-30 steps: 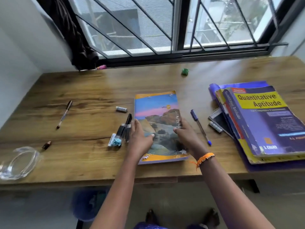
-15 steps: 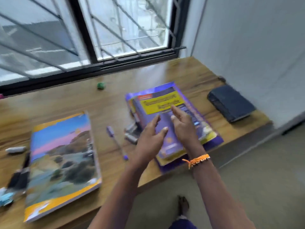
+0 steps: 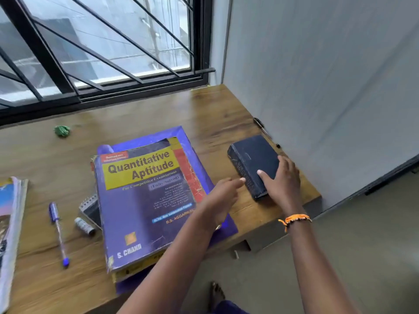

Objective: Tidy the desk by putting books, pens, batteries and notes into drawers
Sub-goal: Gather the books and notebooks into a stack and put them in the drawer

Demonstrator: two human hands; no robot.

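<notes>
A thick dark blue book (image 3: 251, 157) lies near the right end of the wooden desk (image 3: 204, 114). My right hand (image 3: 281, 180) rests on its near end with fingers spread flat. My left hand (image 3: 221, 198) hovers just left of that book, index finger stretched toward its spine, holding nothing. A purple "Quantitative Aptitude" book (image 3: 145, 200) tops a stack in the middle. A blue pen (image 3: 58, 232) and a grey battery (image 3: 84, 225) lie left of the stack. A spiral notepad (image 3: 89, 207) pokes out from under it.
A landscape-cover book (image 3: 9, 223) sits at the left edge. A green crumpled scrap (image 3: 61, 131) lies near the window. A black pen (image 3: 263, 128) rests by the right wall. The desk's front edge runs below my arms, with floor beyond.
My view swung right from the landscape book past the purple stack. Both hands left the stack and moved to the dark blue book; my right hand now rests on it.
</notes>
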